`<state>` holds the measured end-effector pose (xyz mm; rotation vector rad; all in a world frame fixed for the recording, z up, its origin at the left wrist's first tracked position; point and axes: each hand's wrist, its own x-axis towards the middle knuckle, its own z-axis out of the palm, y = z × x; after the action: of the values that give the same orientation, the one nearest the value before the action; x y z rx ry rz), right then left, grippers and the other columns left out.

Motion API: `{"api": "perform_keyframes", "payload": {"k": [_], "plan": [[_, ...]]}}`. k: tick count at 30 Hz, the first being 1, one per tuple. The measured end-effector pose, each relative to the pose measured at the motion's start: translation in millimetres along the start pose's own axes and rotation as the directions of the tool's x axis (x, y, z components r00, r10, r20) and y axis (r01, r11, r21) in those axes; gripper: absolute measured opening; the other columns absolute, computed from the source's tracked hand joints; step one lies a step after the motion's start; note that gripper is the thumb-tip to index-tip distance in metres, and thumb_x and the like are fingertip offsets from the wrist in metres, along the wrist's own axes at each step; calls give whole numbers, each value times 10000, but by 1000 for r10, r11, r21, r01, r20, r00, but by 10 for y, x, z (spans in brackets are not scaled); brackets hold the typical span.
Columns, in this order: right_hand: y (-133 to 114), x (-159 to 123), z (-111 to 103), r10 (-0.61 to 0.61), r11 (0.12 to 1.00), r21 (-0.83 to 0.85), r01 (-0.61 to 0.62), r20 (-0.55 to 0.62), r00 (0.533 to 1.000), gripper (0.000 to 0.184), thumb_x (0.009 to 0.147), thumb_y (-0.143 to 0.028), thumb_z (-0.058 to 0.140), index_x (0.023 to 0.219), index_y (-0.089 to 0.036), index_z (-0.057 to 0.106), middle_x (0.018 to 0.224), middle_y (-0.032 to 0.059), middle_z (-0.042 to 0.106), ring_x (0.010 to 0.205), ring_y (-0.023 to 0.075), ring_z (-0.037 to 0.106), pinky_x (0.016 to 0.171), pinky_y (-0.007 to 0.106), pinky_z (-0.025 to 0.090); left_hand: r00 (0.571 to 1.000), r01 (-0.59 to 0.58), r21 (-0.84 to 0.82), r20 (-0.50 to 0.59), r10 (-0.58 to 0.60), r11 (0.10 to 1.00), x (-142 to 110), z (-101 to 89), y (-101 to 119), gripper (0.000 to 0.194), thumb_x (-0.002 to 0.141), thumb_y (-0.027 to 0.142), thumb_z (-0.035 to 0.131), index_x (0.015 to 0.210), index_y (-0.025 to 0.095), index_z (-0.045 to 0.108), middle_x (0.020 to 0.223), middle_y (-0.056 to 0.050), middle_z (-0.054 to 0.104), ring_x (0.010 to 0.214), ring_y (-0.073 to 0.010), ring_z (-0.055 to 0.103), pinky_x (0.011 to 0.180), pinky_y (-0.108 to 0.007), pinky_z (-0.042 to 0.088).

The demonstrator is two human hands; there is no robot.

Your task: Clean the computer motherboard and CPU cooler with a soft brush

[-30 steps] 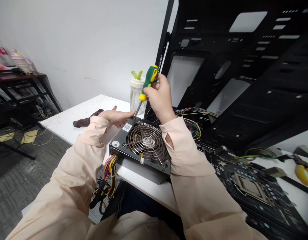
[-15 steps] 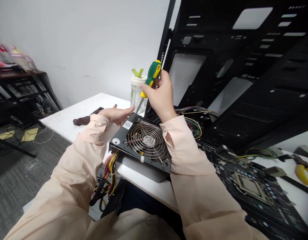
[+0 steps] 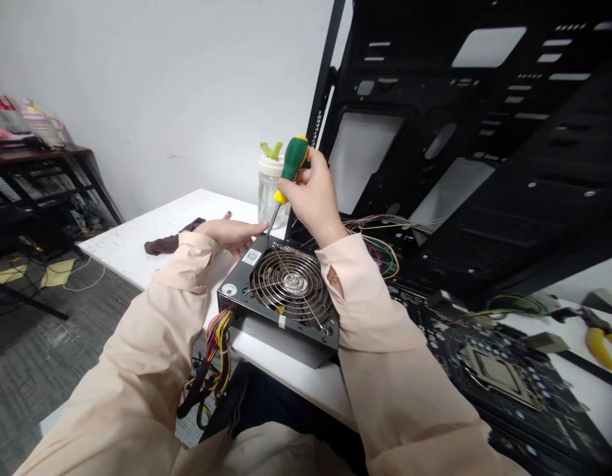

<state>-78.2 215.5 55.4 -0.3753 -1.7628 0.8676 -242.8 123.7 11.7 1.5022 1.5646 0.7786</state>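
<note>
A black power supply (image 3: 246, 277) with a round wire fan grille (image 3: 292, 283) lies on the white table's front edge, its bundle of coloured cables (image 3: 211, 360) hanging off the side. My right hand (image 3: 310, 198) is closed round the green and yellow handle of a screwdriver (image 3: 286, 173). Its tip touches the far corner of the power supply. My left hand (image 3: 233, 233) rests against that same far left corner, fingers curled on the case edge, steadying it.
A big black computer case (image 3: 484, 152) stands open behind the unit, with loose wires (image 3: 380, 241) spilling out. A motherboard (image 3: 499, 370) lies to the right, yellow-handled pliers (image 3: 601, 337) beyond it. A clear jar (image 3: 270, 185) and a dark cloth (image 3: 171, 238) sit at the back left.
The screwdriver handle has dipped slightly and my right hand's grip has shifted round it. My left hand and the power supply have stayed put.
</note>
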Motion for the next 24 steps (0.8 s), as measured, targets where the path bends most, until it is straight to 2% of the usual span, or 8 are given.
{"api": "perform_keyframes", "payload": {"k": [4, 6, 8, 11, 15, 19, 24], "plan": [[-80, -35, 7, 17, 1000, -3, -18, -20, 1000, 584, 727, -183, 667, 1248, -254, 412, 832, -13, 601, 791, 204, 654, 795, 448, 546, 995, 31, -7, 97, -30, 999, 14, -37, 35, 500, 800, 631, 605, 840, 137, 676, 580, -47, 650, 495, -167, 577, 626, -293, 465], [-136, -53, 7, 18, 999, -35, -19, -36, 999, 591, 700, -200, 703, 1219, -249, 425, 807, -19, 577, 780, 206, 634, 799, 473, 538, 994, -10, -32, 110, 14, 999, -1, -50, 80, 430, 802, 562, 636, 873, 140, 679, 616, -35, 659, 523, -148, 579, 627, -277, 463], [-205, -76, 5, 19, 997, -74, -22, -43, 999, 556, 678, -218, 728, 1158, -242, 449, 775, -27, 551, 770, 206, 612, 807, 498, 528, 990, -78, -71, 108, 85, 994, -17, -52, 134, 361, 792, 486, 662, 912, 146, 678, 734, -43, 689, 589, -140, 593, 631, -268, 464], [-310, -110, 8, 39, 992, -121, -43, -39, 998, 459, 666, -235, 741, 1032, -235, 464, 720, -42, 512, 759, 204, 591, 817, 514, 515, 970, -213, -145, 85, 226, 966, -24, -34, 209, 292, 716, 366, 725, 904, 154, 655, 855, -45, 683, 704, -139, 604, 687, -273, 474], [-393, -125, 22, 63, 983, -166, -75, -73, 995, 403, 642, -230, 756, 878, -235, 429, 698, -48, 502, 744, 198, 582, 826, 511, 507, 922, -381, -199, -5, 387, 903, -11, 10, 265, 278, 667, 319, 766, 817, 163, 592, 755, 6, 614, 702, -113, 563, 702, -255, 453], [-413, -120, 30, 87, 978, -187, -97, -64, 994, 379, 654, -197, 738, 841, -233, 410, 759, -30, 539, 792, 208, 604, 858, 508, 504, 896, -443, -164, -60, 440, 881, -29, 61, 300, 297, 680, 328, 780, 708, 161, 536, 631, 55, 519, 570, -70, 454, 567, -211, 364], [-374, -125, 74, 90, 991, -95, -91, -6, 996, 378, 696, -176, 712, 893, -236, 395, 905, 10, 602, 887, 226, 633, 885, 499, 516, 886, -465, -113, -68, 460, 878, -92, 106, 358, 321, 705, 345, 767, 657, 161, 509, 594, 62, 491, 534, -62, 416, 532, -210, 325]]}}
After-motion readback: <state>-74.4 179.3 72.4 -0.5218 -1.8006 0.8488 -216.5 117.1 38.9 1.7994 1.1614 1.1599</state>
